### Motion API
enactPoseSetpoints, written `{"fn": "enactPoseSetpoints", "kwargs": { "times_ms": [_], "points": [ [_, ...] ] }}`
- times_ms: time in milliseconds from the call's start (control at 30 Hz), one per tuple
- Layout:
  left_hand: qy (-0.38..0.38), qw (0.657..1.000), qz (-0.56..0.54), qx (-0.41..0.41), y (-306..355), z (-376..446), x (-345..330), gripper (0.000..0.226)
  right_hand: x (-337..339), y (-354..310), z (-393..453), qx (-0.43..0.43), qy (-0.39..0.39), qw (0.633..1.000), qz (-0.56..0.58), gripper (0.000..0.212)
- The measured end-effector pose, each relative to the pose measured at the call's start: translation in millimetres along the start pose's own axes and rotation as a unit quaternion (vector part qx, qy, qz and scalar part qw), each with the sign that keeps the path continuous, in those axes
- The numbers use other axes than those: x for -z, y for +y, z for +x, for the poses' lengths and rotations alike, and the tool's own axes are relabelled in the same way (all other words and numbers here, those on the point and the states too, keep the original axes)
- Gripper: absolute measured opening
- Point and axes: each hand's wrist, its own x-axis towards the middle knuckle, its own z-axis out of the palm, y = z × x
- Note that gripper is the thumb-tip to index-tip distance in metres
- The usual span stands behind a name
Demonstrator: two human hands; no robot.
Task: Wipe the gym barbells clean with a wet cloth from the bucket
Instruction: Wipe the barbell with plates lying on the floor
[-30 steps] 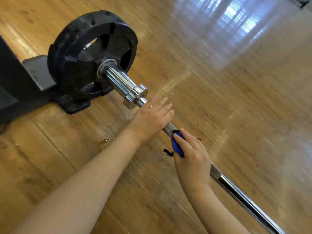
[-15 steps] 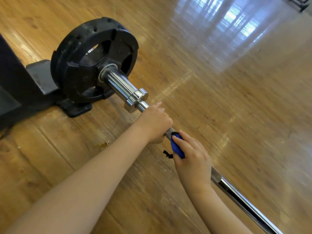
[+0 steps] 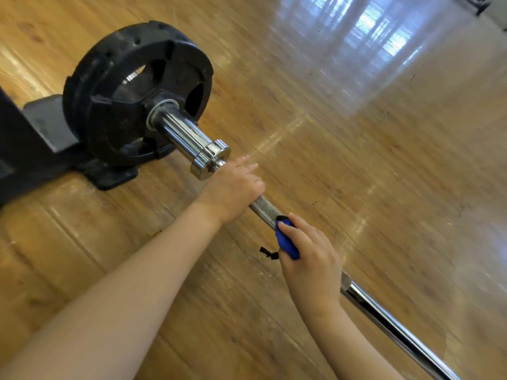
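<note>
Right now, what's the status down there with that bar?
Left hand gripping the bar beside the collar. Right hand holding blue cloth on the bar. Weight plate at far end. Nothing in the way.

Glossy wooden floor point(image 3: 356, 187) mirrors bright window light point(image 3: 378, 42) at top right.

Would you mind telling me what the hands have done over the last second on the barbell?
The left hand, which lay over the bar with straight fingers a second ago, has curled round the barbell shaft just below the collar and now grips it. The right hand has stayed put, holding the blue cloth against the shaft. The weight plate has not moved.
</note>
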Motion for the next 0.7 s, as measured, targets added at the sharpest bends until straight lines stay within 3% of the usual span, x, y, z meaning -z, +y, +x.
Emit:
{"fn": "enactPoseSetpoints", "kwargs": {
  "times_ms": [67, 133, 233, 300, 367, 433, 633, 700],
  "points": [
    [-0.107, 0.994, 0.036, -0.013, -3, 7, 3, 0.030, 6, 9, -8, 0.016, 0.002, 1.000, -0.009, 0.024],
    [-0.150, 0.988, 0.036, -0.009, -3, 9, 9, 0.033, 13, 16, -20, 0.020, 0.008, 0.999, -0.024, 0.022],
    [-0.137, 0.990, 0.044, 0.000, -2, 5, 6, 0.032, 13, 12, -21, 0.017, 0.027, 0.999, -0.038, 0.011],
    [-0.069, 0.996, 0.049, 0.000, 0, -1, -2, 0.029, 6, 5, -11, 0.014, 0.030, 0.999, -0.033, 0.011],
    [0.006, 0.999, 0.033, 0.008, 0, -5, -7, 0.027, -2, -3, 1, 0.009, 0.005, 1.000, -0.018, 0.038],
    [0.020, 0.999, 0.021, 0.023, 1, -6, -8, 0.029, -5, -8, 8, 0.005, -0.025, 1.000, -0.001, 0.057],
    [0.044, 0.998, -0.008, 0.032, 4, -8, -7, 0.031, 22, 19, -29, -0.021, -0.035, 0.999, -0.010, 0.057],
    [0.062, 0.997, 0.027, 0.037, 6, -11, -16, 0.035, 24, 20, -27, -0.026, -0.033, 0.999, -0.023, 0.055]
  ]
}}
